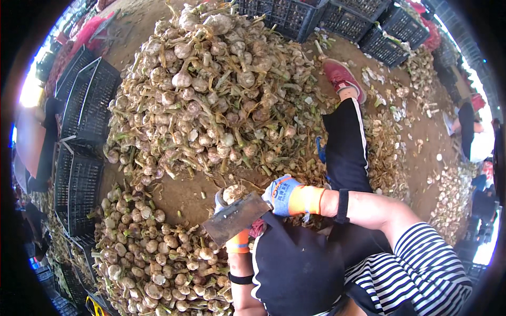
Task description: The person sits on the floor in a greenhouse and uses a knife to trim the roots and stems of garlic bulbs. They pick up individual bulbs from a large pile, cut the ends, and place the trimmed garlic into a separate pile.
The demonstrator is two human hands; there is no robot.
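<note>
A broad cleaver with a dark, stained blade is gripped in my right hand, which wears a blue and orange work glove. The blade lies across the front of my left hand and hides most of its fingers. From behind the blade's upper edge shows a garlic bulb, held in that gloved left hand. Just beyond both hands rises a large heap of garlic with stalks. Trimmed garlic bulbs lie piled to the left of my left forearm.
Black plastic crates line the left side, and more crates stand at the far side. My leg in black trousers stretches forward beside the heap. Dry stalks and skins litter the ground at right. Another person is at the right rim.
</note>
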